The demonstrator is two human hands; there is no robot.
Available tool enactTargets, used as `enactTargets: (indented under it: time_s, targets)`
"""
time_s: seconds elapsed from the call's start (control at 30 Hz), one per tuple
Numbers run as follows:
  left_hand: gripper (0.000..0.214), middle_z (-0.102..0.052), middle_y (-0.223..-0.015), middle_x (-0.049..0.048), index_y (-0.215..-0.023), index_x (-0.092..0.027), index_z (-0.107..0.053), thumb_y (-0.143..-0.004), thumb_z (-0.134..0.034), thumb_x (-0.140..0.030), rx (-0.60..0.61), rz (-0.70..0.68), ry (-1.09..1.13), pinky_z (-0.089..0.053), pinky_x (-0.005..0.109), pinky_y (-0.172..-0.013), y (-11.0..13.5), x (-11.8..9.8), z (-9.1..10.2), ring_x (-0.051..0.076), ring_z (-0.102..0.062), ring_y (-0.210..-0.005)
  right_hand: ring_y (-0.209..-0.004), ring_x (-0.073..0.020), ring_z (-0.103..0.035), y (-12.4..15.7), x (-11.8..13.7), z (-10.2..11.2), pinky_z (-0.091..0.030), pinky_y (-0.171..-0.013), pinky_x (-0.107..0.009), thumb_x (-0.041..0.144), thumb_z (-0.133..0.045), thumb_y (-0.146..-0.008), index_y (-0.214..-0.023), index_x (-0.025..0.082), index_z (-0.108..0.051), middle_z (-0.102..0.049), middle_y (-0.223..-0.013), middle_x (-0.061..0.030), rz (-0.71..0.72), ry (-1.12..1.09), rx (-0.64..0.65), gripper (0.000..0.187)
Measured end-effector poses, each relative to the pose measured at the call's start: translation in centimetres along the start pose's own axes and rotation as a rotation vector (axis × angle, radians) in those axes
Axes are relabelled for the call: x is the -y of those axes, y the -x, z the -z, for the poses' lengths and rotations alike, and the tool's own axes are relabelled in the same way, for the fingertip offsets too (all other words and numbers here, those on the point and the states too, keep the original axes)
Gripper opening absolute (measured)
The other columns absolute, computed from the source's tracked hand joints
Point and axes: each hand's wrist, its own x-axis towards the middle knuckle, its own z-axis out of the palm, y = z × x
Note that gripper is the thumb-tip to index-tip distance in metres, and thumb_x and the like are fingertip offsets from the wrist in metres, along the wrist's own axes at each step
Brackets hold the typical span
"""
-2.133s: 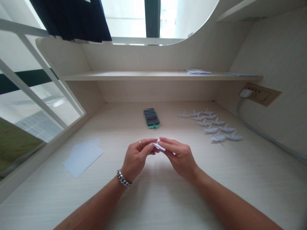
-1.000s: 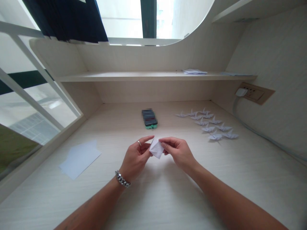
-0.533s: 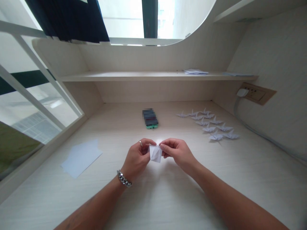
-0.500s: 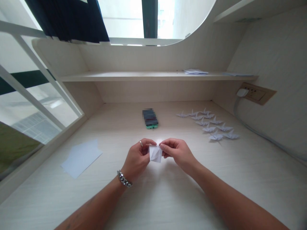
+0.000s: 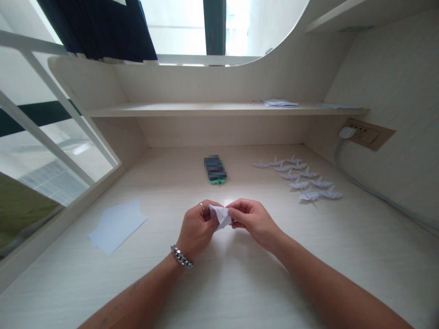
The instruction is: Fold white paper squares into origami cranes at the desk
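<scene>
A small piece of folded white paper point(image 5: 222, 217) is held between both hands above the middle of the desk. Its upper layer stands lifted and bent, forming a peak at the top left. My left hand point(image 5: 198, 227), with a ring and a chain bracelet, grips the paper's left side between thumb and fingers. On the right edge, the thumb and index finger of my right hand point(image 5: 253, 221) pinch it. Several folded paper cranes point(image 5: 299, 185) stand in rows to the right. Flat white paper sheets point(image 5: 116, 226) lie to the left.
Behind the hands lies a blurred dark object with a green end point(image 5: 215, 170). A shelf point(image 5: 192, 111) crosses the back, with a paper stack point(image 5: 280, 103) on it. On the right wall, a cable point(image 5: 377, 200) runs from a socket point(image 5: 370, 134) along the desk's edge.
The paper's flat square face has been opened up, its top layer now raised and bent. My left hand has turned slightly and shifted a little right; the right hand has hardly moved.
</scene>
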Motion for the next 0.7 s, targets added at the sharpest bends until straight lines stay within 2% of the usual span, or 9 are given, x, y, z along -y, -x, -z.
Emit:
enactTargets:
  time_s: [0.23, 0.4, 0.47, 0.57, 0.7]
  targets:
    - [0.019, -0.066, -0.061, 0.0010, -0.075, -0.017, -0.068, -0.077, -0.067, -0.036, 0.054, 0.049, 0.037, -0.047, 0.022, -0.047, 0.01, -0.11, -0.32, 0.015, -0.060, -0.052, -0.057, -0.0111, -0.058, 0.08, 0.36, -0.24, -0.047, -0.058, -0.026, 0.042, -0.083, -0.061, -0.073, 0.015, -0.069, -0.064, -0.063, 0.0000, -0.033, -0.026, -0.030, 0.033]
    - [0.026, -0.060, -0.055, -0.0006, -0.068, -0.015, -0.067, -0.081, -0.063, -0.038, 0.032, 0.072, 0.037, -0.039, 0.020, -0.045, -0.24, 0.04, 0.03, 0.012, -0.054, -0.049, -0.053, -0.0096, -0.054, 0.04, 0.35, -0.18, -0.043, -0.054, -0.024, 0.041, -0.083, -0.060, -0.073, 0.014, -0.070, -0.062, -0.058, 0.0003, -0.033, -0.029, -0.017, 0.034]
    - [0.023, -0.064, -0.062, 0.0005, -0.079, -0.015, -0.069, -0.077, -0.067, -0.037, 0.045, 0.066, 0.118, -0.043, 0.020, -0.050, -0.33, 0.02, 0.17, 0.013, -0.056, -0.055, -0.053, -0.0094, -0.053, 0.08, 0.45, -0.12, -0.042, -0.053, -0.024, 0.042, -0.083, -0.059, -0.073, 0.013, -0.070, -0.061, -0.058, 0.0000, -0.035, -0.022, -0.008, 0.034]
    - [0.033, -0.070, -0.075, 0.0039, -0.097, -0.015, -0.068, -0.072, -0.073, -0.035, 0.073, 0.053, 0.235, -0.049, 0.025, -0.061, -0.38, -0.14, 0.35, 0.017, -0.063, -0.067, -0.053, -0.0090, -0.052, 0.16, 0.69, 0.00, -0.041, -0.053, -0.024, 0.042, -0.083, -0.058, -0.073, 0.013, -0.071, -0.062, -0.059, -0.0003, -0.043, -0.012, 0.020, 0.034]
    - [0.026, -0.071, -0.078, 0.0061, -0.088, -0.014, -0.071, -0.075, -0.071, -0.036, 0.010, 0.004, 0.165, -0.048, 0.023, -0.059, -0.34, -0.33, 0.59, 0.015, -0.062, -0.066, -0.052, -0.0085, -0.051, 0.19, 0.83, 0.20, -0.040, -0.053, -0.024, 0.041, -0.083, -0.059, -0.073, 0.013, -0.072, -0.063, -0.059, -0.0004, -0.064, -0.002, 0.045, 0.033]
